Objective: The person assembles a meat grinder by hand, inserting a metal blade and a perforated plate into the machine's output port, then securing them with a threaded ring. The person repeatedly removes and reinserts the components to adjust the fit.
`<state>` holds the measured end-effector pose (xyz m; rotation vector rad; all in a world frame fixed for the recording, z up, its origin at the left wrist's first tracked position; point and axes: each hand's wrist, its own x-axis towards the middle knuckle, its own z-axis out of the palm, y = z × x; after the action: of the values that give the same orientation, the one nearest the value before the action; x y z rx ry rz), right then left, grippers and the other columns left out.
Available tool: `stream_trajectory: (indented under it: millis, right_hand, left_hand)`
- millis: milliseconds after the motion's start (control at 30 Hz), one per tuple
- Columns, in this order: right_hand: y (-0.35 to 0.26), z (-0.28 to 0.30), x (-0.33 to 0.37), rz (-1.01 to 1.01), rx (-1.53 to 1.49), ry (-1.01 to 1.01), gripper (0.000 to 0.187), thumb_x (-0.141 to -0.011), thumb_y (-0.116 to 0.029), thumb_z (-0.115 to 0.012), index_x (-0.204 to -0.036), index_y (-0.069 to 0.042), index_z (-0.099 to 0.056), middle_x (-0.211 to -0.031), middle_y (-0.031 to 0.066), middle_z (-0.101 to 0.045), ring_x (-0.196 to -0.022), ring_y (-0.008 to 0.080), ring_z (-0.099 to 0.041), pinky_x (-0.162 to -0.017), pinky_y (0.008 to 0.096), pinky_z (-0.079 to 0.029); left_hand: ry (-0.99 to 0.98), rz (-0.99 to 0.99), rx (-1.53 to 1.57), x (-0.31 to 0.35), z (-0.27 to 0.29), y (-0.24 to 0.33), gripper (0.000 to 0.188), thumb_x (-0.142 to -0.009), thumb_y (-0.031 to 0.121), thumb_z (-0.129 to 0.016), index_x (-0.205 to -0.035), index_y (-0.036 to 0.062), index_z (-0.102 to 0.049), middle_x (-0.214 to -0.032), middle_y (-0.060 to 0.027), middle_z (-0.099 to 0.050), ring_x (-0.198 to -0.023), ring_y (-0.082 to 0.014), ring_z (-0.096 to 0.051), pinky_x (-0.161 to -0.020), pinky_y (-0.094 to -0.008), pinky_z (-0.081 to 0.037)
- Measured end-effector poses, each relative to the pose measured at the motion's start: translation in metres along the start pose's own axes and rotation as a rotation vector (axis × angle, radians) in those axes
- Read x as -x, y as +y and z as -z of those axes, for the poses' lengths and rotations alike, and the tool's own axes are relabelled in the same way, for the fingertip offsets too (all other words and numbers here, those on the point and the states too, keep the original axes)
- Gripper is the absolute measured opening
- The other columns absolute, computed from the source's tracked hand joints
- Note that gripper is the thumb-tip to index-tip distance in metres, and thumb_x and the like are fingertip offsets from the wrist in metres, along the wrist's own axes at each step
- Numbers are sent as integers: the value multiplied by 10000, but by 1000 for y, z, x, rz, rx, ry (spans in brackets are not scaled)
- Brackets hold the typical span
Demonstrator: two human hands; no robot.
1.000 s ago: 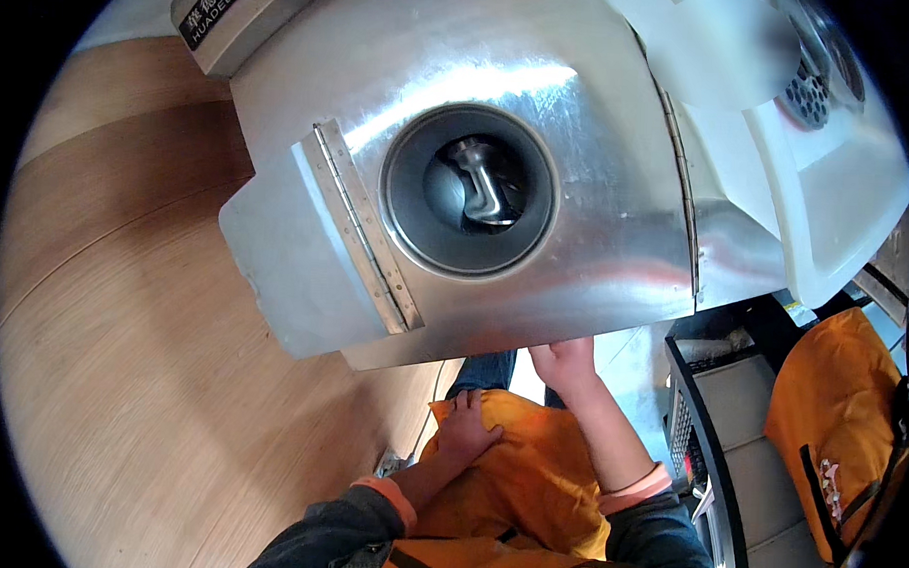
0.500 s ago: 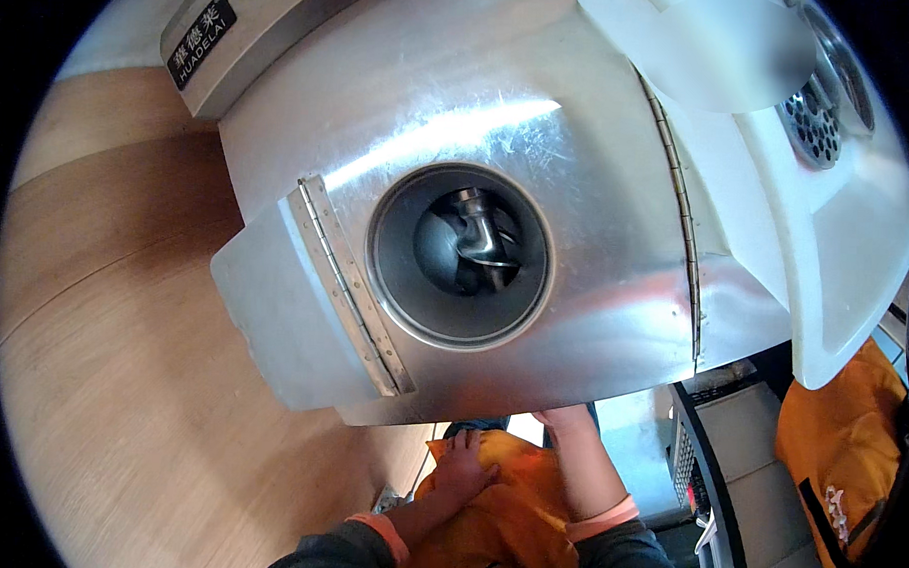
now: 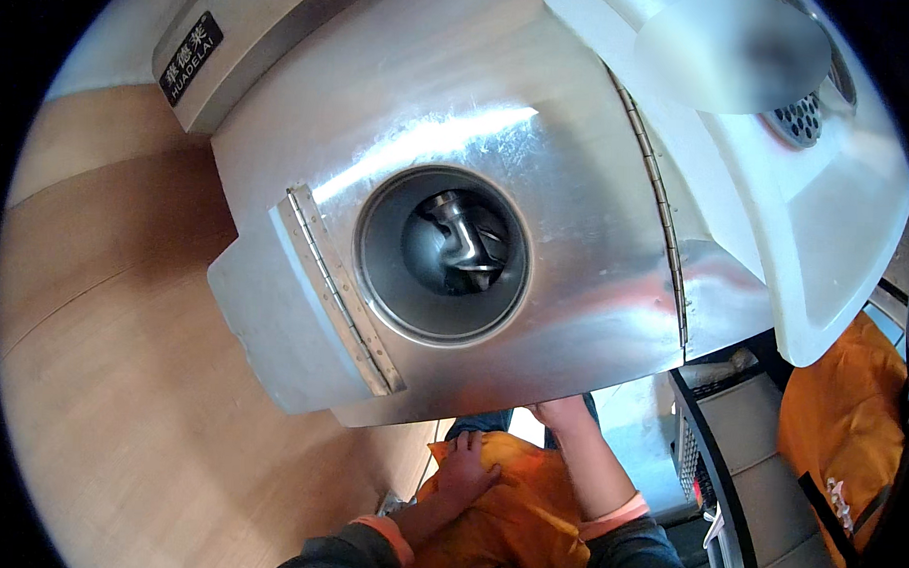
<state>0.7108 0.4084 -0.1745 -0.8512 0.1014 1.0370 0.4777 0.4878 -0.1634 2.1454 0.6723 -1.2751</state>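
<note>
A steel meat grinder (image 3: 568,198) fills the middle of the head view. Inside its round feed opening (image 3: 519,296), a shiny screw-shaped auger (image 3: 463,234) shows. My left hand (image 3: 465,472) lies on the orange apron (image 3: 512,506) over my lap, fingers stretched out and holding nothing. My right hand (image 3: 562,414) reaches to the underside of the grinder's front edge; its fingers are hidden there, so what they touch cannot be seen.
A hinged metal flap (image 3: 283,318) is at the grinder's left, beside a wood-grain panel (image 3: 111,372). A white plastic tray (image 3: 837,237) and a perforated metal disc (image 3: 799,121) sit at the upper right, partly blurred. Another orange garment (image 3: 840,428) hangs far right, by a grey-beige padded surface (image 3: 769,465).
The view has shifted slightly, so the grinder and tray appear a little further left. Both hands keep about the same place.
</note>
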Motion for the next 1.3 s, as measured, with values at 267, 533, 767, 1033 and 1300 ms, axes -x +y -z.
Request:
stream_trajectory:
  millis: [267, 533, 767, 1033, 1300]
  right_hand:
    - [35, -34, -18, -307, -1220, 299, 343, -881, -354, -523, -1096, -91, -581, -1004, 63, -637, -922, 250, -584, -795, 395, -456]
    - [-6, -26, 5, 117, 786, 375, 233, -804, -111, -608, -1026, -45, -629, -1032, 136, -633, -991, 305, -575, -855, 397, -447]
    - [7, -15, 3, 184, 939, 360, 229, -793, -146, -598, -994, -39, -623, -992, 160, -627, -939, 336, -582, -822, 409, -461]
    - [50, -7, -10, -127, -95, 374, 166, -807, -113, -592, -945, -22, -607, -967, 153, -619, -915, 291, -582, -778, 398, -468]
    - [-25, -27, -12, -99, 77, 169, 158, -865, -129, -592, -959, -2, -596, -708, 60, -617, -591, 153, -581, -551, 270, -473]
  left_hand:
    - [149, -84, -16, -3, -12, -3, 652, -755, 400, -647, -1242, 38, -411, -1173, -200, -461, -1084, -384, -481, -888, -476, -436]
    - [60, -7, -23, -1, -9, 5, 654, -761, 416, -620, -1257, 36, -426, -1220, -199, -446, -1124, -374, -459, -933, -471, -413]
    - [76, -23, -44, -2, -7, 6, 628, -751, 401, -624, -1235, 46, -438, -1181, -188, -460, -1102, -366, -473, -904, -469, -428]
    - [116, -59, -43, -4, -12, -1, 635, -742, 422, -629, -1223, 47, -454, -1164, -192, -466, -1091, -372, -477, -893, -466, -430]
    - [74, 5, -160, -9, 1, 17, 684, -748, 446, -621, -1287, 62, -448, -1292, -185, -436, -1147, -340, -477, -936, -443, -428]
